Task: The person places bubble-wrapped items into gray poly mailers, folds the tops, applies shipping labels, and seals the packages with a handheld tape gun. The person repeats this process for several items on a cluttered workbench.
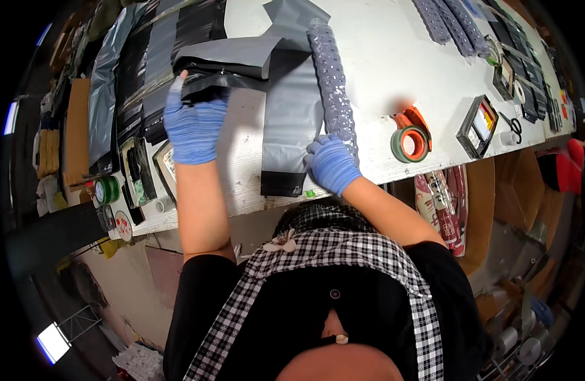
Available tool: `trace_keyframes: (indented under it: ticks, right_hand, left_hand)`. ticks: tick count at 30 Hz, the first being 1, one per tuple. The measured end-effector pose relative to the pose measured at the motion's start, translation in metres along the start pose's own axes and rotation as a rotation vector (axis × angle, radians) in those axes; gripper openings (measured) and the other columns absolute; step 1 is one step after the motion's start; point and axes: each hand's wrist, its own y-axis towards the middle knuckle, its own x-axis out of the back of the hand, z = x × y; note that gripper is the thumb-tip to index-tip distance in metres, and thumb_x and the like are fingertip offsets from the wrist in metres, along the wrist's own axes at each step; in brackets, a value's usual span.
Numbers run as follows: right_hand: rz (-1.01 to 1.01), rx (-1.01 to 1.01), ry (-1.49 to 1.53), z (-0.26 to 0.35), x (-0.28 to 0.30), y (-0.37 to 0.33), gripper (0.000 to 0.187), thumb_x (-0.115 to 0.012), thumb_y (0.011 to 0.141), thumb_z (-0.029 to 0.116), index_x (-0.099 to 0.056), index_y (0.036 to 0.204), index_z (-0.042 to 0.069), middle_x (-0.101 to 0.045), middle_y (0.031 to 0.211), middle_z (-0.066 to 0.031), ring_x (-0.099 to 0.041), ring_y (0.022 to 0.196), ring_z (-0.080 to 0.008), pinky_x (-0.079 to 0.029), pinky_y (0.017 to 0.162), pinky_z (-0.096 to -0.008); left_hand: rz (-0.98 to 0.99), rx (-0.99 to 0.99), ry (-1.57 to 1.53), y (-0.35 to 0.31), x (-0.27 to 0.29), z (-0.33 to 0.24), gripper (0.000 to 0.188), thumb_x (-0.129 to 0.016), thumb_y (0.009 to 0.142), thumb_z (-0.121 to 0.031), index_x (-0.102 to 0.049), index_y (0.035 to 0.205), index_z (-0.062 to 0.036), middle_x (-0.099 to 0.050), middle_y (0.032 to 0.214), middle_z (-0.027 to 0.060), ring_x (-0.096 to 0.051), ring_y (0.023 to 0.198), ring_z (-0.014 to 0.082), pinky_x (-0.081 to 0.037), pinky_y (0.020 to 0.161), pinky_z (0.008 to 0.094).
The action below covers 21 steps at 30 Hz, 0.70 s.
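My left hand (197,130), in a blue knit glove with a bare thumb tip showing, is closed around folded grey plastic mailing bags with black insides (232,57). Under and beside them, a long grey mailing bag (292,120) lies flat across the table, its black end by the front edge. Right along that bag lies a long narrow roll in bubble wrap (333,82). My right hand (333,164), gloved the same way, has its fingers curled over the roll's near end, beside the bag's edge.
On the white table (381,70), an orange tape dispenser (412,130), a framed box (478,127) and black scissors (511,127) are at right. More bubble-wrapped rolls (451,25) lie far right. Stacks of mailing bags (159,63) and green tape (107,190) are at left.
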Motion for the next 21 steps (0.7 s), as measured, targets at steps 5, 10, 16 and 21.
trace_keyframes:
  ticks: [5,10,16,21]
  right_hand:
    - [-0.447,-0.073,0.296,-0.026,0.051,-0.018,0.05,-0.062,0.068,0.005,-0.059,0.118,0.006,-0.06,0.09,-0.0169,-0.065,0.08,-0.0323,-0.054,0.075,-0.0453]
    - [-0.749,0.018,0.967,-0.055,0.065,0.025,0.076,-0.082,0.068,0.023,-0.05,0.134,0.004,-0.052,0.128,-0.0201,-0.05,0.117,-0.036,-0.043,0.1,-0.0429]
    - [-0.865,0.167,0.78,-0.025,0.048,0.014,0.038,-0.061,0.082,0.0,-0.066,0.119,0.009,-0.068,0.109,-0.0152,-0.065,0.1,-0.0333,-0.053,0.092,-0.0385]
    - [-0.492,0.144,0.629,-0.016,0.008,-0.01,0.038,-0.065,0.085,0.011,-0.064,0.123,0.011,-0.067,0.111,-0.0156,-0.064,0.101,-0.0323,-0.051,0.094,-0.0395]
  left_hand:
    - [0.005,0.051,0.597,-0.049,-0.015,-0.019,0.039,-0.064,0.088,-0.018,-0.058,0.124,-0.0035,-0.066,0.101,0.0069,-0.067,0.089,0.0186,-0.057,0.078,0.0312]
    - [0.185,0.359,0.619,-0.085,-0.071,0.026,0.065,-0.069,0.082,-0.032,-0.052,0.135,0.0008,-0.063,0.118,0.0102,-0.062,0.103,0.0201,-0.052,0.087,0.0338]
    - [0.202,0.364,0.071,-0.099,-0.029,-0.011,0.068,-0.063,0.085,-0.04,-0.048,0.136,0.0031,-0.056,0.132,0.0193,-0.055,0.119,0.0365,-0.042,0.105,0.0492]
    - [-0.045,0.396,0.153,-0.148,0.048,-0.02,0.086,-0.066,0.076,-0.045,-0.041,0.143,0.0019,-0.048,0.14,0.0229,-0.047,0.129,0.0387,-0.039,0.108,0.0521]
